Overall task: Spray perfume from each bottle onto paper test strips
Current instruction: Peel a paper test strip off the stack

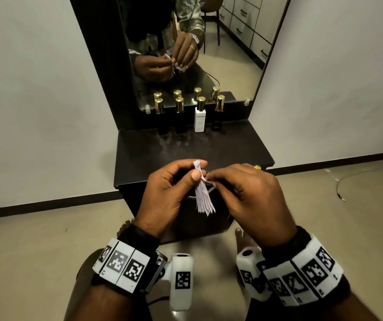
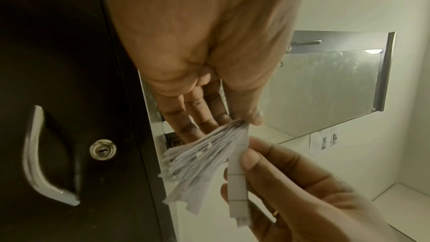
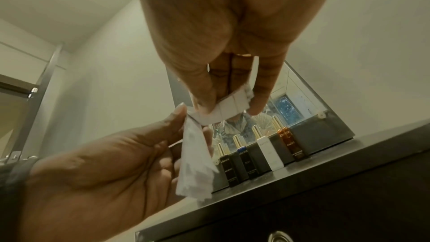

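White strips, 4 gold-capped bottles, seemingly.

Setting: a room in a home, arranged as a dressing corner.
Furniture: a dark dressing table is set against a plain white wall; a lock and a curved metal handle are fitted to its cabinet door.
Mirror: a tall mirror is mounted above the top; a chair and drawer fronts are reflected in it.
Toiletries: four gold-capped perfume bottles are lined up beneath the mirror.
Floor: beige floor, edged by a dark skirting board.
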